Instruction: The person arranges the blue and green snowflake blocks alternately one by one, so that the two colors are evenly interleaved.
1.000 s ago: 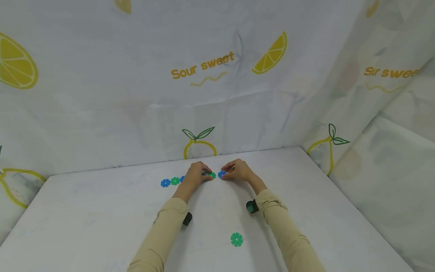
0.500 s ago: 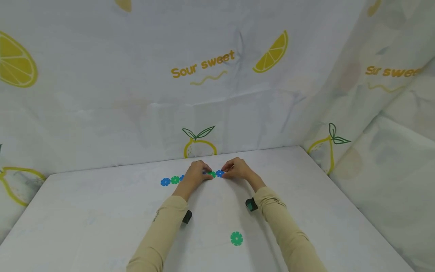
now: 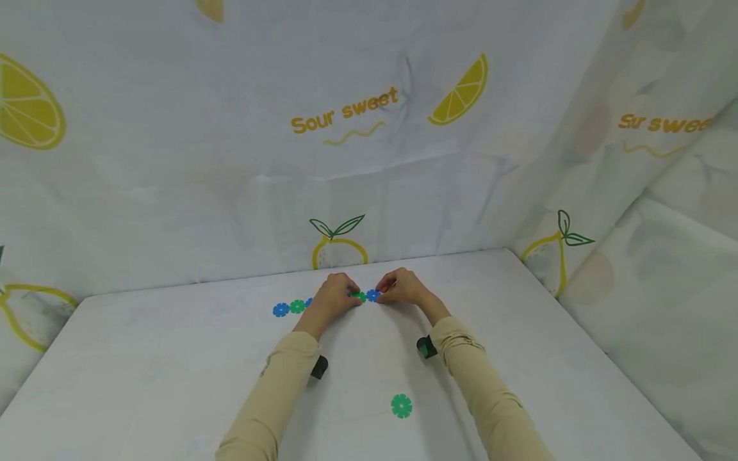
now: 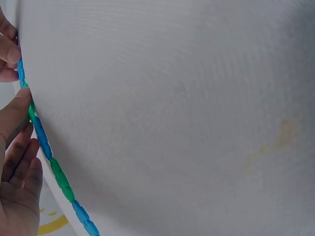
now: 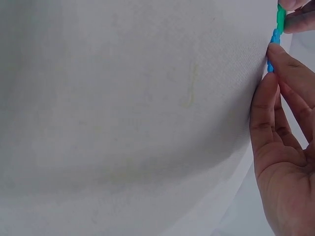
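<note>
A row of alternating blue and green snowflake building discs lies along the back of the white table. Its left end shows a blue disc and a green disc; the left hand and forearm hide part of the middle. With thumb and fingers, my left hand pinches a green disc near the right end. My right hand pinches the blue end disc, whose edge meets that green disc. In the left wrist view, the chain continues past the left fingers with a blue disc and another green disc.
One loose green disc lies nearer the front, between the forearms. Behind the table hangs a white curtain with lemon prints, and it also runs down the right side.
The right hand has moved slightly left with its blue disc, closing the gap to the green disc. For the last half second both hands have stayed nearly still.
</note>
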{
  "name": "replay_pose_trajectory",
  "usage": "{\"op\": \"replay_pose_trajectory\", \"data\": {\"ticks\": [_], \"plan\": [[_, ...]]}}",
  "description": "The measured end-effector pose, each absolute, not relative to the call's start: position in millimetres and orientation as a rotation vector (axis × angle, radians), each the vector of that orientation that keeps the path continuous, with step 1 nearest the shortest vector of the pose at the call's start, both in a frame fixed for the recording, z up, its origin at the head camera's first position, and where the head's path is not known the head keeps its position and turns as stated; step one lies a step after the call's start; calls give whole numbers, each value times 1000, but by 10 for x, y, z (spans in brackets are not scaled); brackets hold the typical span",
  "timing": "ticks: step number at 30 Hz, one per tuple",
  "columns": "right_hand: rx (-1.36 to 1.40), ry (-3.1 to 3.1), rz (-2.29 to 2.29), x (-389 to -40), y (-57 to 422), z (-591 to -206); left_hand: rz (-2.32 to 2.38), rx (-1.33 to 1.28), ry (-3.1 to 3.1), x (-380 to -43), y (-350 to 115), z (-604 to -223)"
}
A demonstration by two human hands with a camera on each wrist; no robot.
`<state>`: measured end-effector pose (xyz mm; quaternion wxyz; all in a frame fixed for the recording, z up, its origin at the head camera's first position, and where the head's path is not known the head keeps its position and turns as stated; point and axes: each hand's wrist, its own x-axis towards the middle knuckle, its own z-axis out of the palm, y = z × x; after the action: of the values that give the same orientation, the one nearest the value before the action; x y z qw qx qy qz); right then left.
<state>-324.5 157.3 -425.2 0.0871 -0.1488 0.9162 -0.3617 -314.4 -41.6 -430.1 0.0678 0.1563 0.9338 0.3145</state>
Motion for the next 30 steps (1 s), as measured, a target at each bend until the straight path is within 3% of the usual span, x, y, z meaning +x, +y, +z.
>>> {"op": "replay_pose_trajectory", "data": {"ticks": [20, 30], "plan": [[-459, 2729, -1073, -3204, 1602, -4228, 994, 534, 2837, -3147, -385, -4321], [-470, 2549, -1335, -3059, 1826, -4236, 1058, 535, 2818, -3170, -291, -4375]]}}
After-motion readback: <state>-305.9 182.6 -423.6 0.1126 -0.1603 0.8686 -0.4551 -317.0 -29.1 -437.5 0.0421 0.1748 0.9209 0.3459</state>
